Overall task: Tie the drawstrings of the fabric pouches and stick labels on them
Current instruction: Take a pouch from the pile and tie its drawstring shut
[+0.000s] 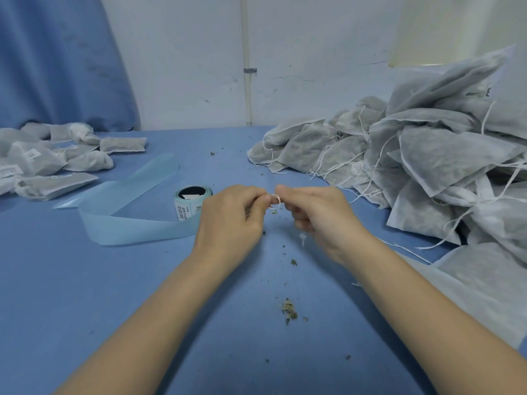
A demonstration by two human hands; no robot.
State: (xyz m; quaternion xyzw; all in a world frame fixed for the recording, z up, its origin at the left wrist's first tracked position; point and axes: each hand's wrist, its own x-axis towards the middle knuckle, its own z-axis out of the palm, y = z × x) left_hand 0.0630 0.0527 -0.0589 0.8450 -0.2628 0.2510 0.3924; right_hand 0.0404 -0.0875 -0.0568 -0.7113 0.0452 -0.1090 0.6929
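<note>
Both hands, left (228,218) and right (319,215), pinch a string (275,201) loop in curled fingers; we should pull evenly, cinching the knot.

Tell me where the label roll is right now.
In the head view, the label roll stands on the blue table, left of centre, just beside the left hand, its blue backing strip trailing leftward.

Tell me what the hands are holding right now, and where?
Both hands, left and right, pinch a thin white string at a small loop between their fingertips.
</note>
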